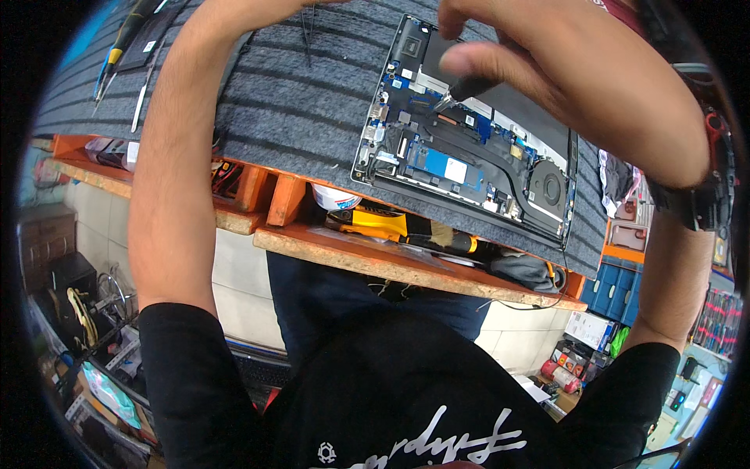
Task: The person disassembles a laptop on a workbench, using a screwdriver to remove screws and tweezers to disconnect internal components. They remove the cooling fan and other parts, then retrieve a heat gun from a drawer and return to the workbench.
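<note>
My right hand (500,66) is over an opened laptop (414,129) at upper centre right, gripping a dark-handled screwdriver (469,87) whose metal end points at the motherboard; some fingertips are bent out of clear view. The laptop's inside shows a round fan (548,187), a blue-labelled drive (441,166) and a dark battery. My left arm reaches up across the mat, with my left hand (254,12) cut off by the top edge, fingers hidden. Thin dark tools (307,39) lie near that hand.
The striped grey mat (281,117) carries a yellow-blue tool (116,55) and metal pick (139,108) at left. Below, an orange wooden shelf (391,262) holds a yellow-black tool (379,224), tub and cloth. Cluttered equipment (86,305) stands at lower left, blue drawers (609,289) at right.
</note>
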A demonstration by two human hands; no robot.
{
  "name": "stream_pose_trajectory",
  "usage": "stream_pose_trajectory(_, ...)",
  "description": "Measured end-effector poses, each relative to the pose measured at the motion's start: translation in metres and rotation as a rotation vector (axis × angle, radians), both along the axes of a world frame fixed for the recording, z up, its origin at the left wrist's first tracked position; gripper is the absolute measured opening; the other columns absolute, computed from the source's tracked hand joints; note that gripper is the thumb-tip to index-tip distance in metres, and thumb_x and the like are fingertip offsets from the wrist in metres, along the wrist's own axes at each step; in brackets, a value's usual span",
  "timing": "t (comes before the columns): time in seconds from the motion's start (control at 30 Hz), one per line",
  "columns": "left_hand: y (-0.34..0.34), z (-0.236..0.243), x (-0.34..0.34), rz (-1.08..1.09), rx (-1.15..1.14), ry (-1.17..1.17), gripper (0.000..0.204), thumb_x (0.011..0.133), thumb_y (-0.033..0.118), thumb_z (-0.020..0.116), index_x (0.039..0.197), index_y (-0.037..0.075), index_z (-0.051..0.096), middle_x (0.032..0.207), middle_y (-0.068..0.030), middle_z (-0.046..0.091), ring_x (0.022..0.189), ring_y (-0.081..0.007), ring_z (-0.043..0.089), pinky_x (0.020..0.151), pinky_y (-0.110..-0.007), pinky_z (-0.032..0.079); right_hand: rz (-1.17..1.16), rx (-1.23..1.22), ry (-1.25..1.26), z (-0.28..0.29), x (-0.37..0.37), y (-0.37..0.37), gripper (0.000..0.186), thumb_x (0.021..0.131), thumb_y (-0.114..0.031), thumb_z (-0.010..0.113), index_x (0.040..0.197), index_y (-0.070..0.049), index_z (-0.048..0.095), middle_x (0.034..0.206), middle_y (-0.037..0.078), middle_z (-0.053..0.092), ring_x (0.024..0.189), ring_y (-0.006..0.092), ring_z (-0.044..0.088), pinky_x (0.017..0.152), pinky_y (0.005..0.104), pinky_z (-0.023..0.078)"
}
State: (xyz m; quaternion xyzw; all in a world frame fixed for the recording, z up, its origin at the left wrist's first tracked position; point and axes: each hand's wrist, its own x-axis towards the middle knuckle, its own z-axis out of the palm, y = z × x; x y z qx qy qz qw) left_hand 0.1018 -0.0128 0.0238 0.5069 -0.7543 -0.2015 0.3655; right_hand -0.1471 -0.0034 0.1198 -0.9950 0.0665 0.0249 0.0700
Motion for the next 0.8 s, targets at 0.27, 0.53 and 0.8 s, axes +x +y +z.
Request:
stream_pose_trajectory(0.27,-0.079,0.006,0.023,0.131,-0.156,-0.256,0.019,0.079,0.008,0.076,0.097,0.005,0.080,0.085,-0.0122,0.077,0.077,-0.0234,0.073,0.075,-0.037,0.058,-0.437,-0.081,0.377,0.013,-0.013,0.003,0.021,0.090,0.001,0.069,0.108,-0.004,0.059,0.108,0.014,0.060,0.097,0.0316,0.064,0.080,0.0383,0.051)
stream_pose_trajectory(0.53,-0.143,-0.030,0.008,0.014,-0.189,-0.536,0.014,0.075,0.004,0.075,0.089,0.007,0.078,0.081,-0.0127,0.076,0.073,-0.0268,0.072,0.071,-0.042,0.058,-0.411,-0.103,0.294,0.004,-0.011,0.008,0.022,0.089,0.004,0.067,0.108,-0.004,0.059,0.110,0.014,0.053,0.103,0.0327,0.060,0.083,0.0396,0.050)
stream_pose_trajectory(0.8,-0.155,-0.034,-0.006,0.005,-0.123,-0.585,0.015,0.075,0.001,0.074,0.089,0.006,0.078,0.081,-0.0127,0.076,0.071,-0.0272,0.071,0.069,-0.042,0.057,-0.018,-0.071,0.061,0.006,-0.013,0.002,0.018,0.095,-0.003,0.066,0.112,-0.004,0.062,0.105,0.012,0.060,0.092,0.0299,0.063,0.075,0.0367,0.050)
